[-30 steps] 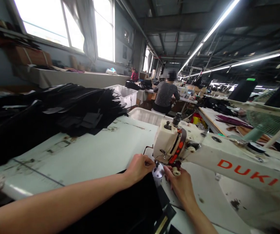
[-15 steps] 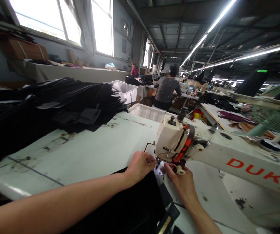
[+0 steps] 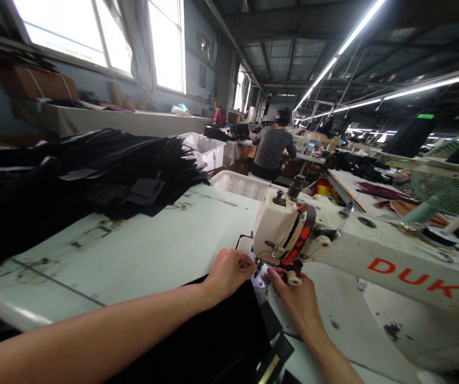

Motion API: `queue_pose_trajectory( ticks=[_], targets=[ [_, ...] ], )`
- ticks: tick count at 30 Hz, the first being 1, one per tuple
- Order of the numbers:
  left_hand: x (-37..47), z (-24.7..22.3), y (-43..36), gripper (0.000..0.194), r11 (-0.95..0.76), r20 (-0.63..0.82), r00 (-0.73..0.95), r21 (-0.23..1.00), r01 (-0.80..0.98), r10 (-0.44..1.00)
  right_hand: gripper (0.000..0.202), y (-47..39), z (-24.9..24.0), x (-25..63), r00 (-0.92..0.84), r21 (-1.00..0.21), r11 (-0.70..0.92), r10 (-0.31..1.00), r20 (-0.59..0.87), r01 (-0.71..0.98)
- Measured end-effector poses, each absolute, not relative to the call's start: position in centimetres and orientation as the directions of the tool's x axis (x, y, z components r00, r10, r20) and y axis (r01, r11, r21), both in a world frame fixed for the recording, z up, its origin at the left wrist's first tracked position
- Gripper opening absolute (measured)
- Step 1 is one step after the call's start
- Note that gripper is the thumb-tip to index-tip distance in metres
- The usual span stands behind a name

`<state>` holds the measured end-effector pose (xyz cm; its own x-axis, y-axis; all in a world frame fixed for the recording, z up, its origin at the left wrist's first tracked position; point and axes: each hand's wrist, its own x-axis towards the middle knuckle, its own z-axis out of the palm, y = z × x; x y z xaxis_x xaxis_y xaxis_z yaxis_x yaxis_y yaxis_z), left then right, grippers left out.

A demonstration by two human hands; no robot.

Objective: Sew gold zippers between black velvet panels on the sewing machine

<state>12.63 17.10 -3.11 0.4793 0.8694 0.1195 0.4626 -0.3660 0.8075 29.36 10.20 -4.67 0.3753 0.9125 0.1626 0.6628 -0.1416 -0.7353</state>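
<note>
A white sewing machine (image 3: 357, 234) marked in orange letters stands at the right, its head (image 3: 275, 224) over the lit needle area (image 3: 260, 277). My left hand (image 3: 231, 272) is at the left of the needle, thumb and finger pinched together; what they hold is too small to make out. From the right, my right hand (image 3: 297, 298) reaches to the same spot, fingers curled beside a cream knob (image 3: 294, 277); anything between its fingertips is hidden. Black fabric (image 3: 209, 336) lies under my left forearm. A dark piece with a gold strip (image 3: 271, 368) lies at the bottom edge.
A large heap of black cut fabric (image 3: 93, 165) covers the table's left back. White plastic bins (image 3: 239, 184) stand behind the pale tabletop (image 3: 165, 250). Farther off, a person (image 3: 273, 146) sits facing away. A green fan (image 3: 445, 186) is at the right.
Both hands stay by the needle, with hardly any motion. The view has shifted very slightly, so the machine appears a little farther left.
</note>
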Motion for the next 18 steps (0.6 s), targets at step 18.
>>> queue_pose_trajectory(
  ticks=[18],
  targets=[
    [12.74,-3.40,17.24,0.019,-0.382,0.127,0.496,0.804,0.456,0.859,0.032,10.32,-4.90,29.32,0.380,-0.778,-0.109,0.908,0.174,0.618]
  ],
)
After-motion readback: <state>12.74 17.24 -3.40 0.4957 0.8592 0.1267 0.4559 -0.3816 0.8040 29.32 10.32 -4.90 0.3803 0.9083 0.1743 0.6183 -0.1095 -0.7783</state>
